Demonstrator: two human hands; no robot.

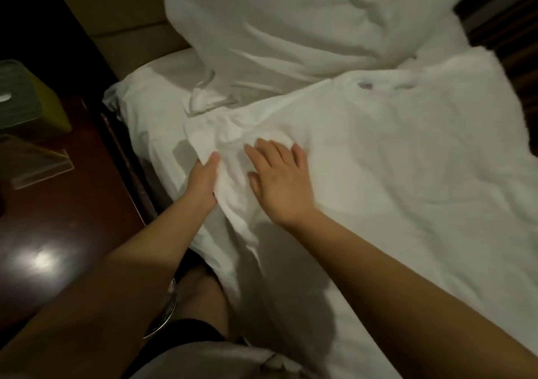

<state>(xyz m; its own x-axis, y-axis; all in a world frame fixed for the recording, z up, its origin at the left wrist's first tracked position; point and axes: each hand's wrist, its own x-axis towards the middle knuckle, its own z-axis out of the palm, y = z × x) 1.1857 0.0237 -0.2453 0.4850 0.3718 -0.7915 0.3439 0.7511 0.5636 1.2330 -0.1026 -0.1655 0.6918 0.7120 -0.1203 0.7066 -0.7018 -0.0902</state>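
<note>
Across the bed lies the duvet (378,160), white and rumpled, its top hem just short of the pillow (291,23). I see the left hand (205,174) clamped on a bunched fold at the duvet's near side: thumb on top and fingers tucked under the cloth, though the dim light makes it hard to tell how much they hold. The right hand (279,180) lies flat on the cover just beside it, fingers straight and spread, gripping nothing.

I judge the step to be smoothing and squaring this corner. To do it well I would hold the fold taut with the left hand and sweep the right palm outward, away from the pinch, so the creases run off toward the far side rather than pile up. Draw the edge level with the mattress side — not past it — so it hangs evenly.

Beyond the duvet, a strip of sheet (163,87) shows below the pillow, which leans on the headboard (122,14). Left of the bed stands a dark nightstand (72,204) with a tissue box (26,99) and a clear stand (37,160).
</note>
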